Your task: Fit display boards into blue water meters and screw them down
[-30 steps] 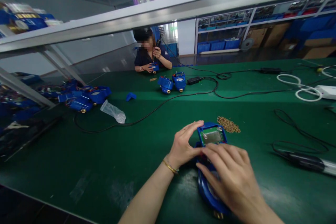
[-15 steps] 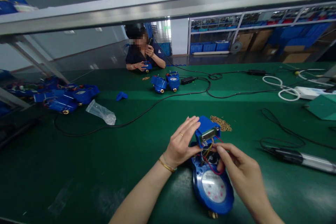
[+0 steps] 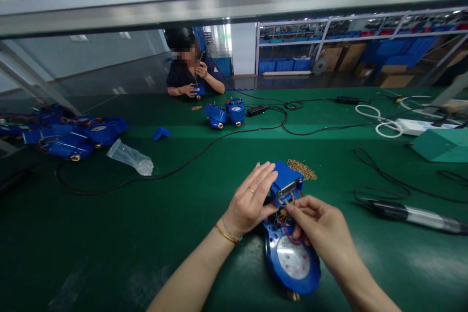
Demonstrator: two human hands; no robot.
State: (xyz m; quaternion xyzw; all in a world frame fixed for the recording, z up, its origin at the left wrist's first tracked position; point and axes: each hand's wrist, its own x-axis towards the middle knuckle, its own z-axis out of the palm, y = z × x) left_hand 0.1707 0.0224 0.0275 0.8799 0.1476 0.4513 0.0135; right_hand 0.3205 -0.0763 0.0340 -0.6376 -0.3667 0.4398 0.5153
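Observation:
A blue water meter [image 3: 294, 263] with a round white dial lies on the green table in front of me. Its blue lid [image 3: 287, 183] is tilted up at the far end, with red and yellow wires [image 3: 287, 219] showing underneath. My left hand [image 3: 250, 202] grips the lid's left side and holds it raised. My right hand [image 3: 318, 226] pinches at the wires just below the lid, fingers drawn together.
A pile of small brass screws [image 3: 302, 169] lies just beyond the meter. An electric screwdriver [image 3: 413, 214] with its cable rests at right. More blue meters [image 3: 224, 113], a plastic bag [image 3: 129, 157] and a heap of meters [image 3: 73, 136] lie farther off. A person sits across the table.
A second ago the lid lay flat under both hands. My left hand has tilted it up, exposing the wires, and my right hand moved from the meter body to the wires.

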